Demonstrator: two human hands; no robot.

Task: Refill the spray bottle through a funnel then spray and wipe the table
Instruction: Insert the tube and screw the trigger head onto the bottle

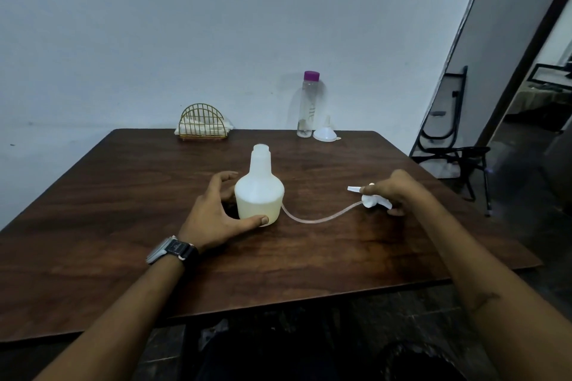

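- My left fingers (pixel 224 178) wrap the uncapped spray bottle (pixel 259 192), upright mid-counter (pixel 123 210).
- My right fingers (pixel 396 212) grasp the sprayer head (pixel 373 199); its tube (pixel 322 219) trails to the bottle.
- Funnel (pixel 325 134): inverted beside the water bottle (pixel 308 105), far edge.

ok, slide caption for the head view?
Left hand steadies the open spray bottle; right hand holds its removed trigger head; funnel and water bottle at the far edge of the table.
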